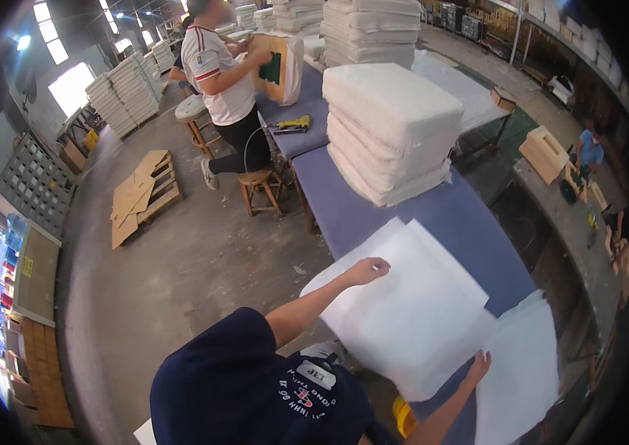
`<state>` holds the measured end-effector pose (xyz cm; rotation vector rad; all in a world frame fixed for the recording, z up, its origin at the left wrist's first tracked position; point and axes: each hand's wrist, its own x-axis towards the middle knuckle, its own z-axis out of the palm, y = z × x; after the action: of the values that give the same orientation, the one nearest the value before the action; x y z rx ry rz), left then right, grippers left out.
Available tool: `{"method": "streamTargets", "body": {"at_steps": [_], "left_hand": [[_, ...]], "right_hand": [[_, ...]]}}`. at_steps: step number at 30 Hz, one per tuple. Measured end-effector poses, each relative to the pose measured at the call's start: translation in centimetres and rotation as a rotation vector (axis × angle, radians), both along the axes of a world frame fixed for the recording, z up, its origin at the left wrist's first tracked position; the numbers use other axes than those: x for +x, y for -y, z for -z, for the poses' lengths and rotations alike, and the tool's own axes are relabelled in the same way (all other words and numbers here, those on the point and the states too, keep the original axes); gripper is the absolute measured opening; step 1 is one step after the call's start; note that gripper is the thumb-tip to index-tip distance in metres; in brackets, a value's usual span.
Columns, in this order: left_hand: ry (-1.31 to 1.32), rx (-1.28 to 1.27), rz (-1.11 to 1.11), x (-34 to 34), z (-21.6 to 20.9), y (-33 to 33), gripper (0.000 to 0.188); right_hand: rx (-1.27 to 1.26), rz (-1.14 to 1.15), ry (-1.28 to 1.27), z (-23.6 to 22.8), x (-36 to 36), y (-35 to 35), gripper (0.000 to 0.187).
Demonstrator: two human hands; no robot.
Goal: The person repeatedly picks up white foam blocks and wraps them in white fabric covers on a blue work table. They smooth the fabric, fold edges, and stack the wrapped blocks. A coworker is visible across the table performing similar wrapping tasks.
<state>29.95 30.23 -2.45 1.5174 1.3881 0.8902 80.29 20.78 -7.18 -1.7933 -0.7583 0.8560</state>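
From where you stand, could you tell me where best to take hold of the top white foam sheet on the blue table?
Probably by two opposite edges of the white foam sheet, where the left hand and right hand rest now: it lies flat, wide and floppy, so one-sided grips would let it sag.

Left hand (368,271) grips far edge of white batting sheet (403,311) on blue-covered table (470,222); right hand (477,367) holds its near corner. Stack of white cushions (388,133) beyond. Co-worker (221,81) seated on stool (259,185).
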Motion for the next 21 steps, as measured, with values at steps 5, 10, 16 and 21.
{"method": "streamTargets", "body": {"at_steps": [5, 10, 16, 21], "left_hand": [[-0.371, -0.035, -0.339, 0.6, 4.6, -12.9, 0.073], [-0.448, -0.224, -0.219, -0.1, 11.0, -17.2, 0.100], [-0.078, 0.119, -0.377, 0.0, 4.9, -17.2, 0.045], [-0.002, 0.285, -0.398, 4.3, 0.2, -20.0, 0.045]], "right_hand": [[-0.200, 0.100, 0.005, 5.9, 1.6, -5.9, 0.080], [-0.291, 0.141, 0.140, 5.0, -0.9, -4.4, 0.075], [0.065, 0.223, 0.402, -4.1, -4.6, -8.0, 0.039], [0.266, 0.400, 0.459, -6.1, -3.8, -12.1, 0.042]]}}
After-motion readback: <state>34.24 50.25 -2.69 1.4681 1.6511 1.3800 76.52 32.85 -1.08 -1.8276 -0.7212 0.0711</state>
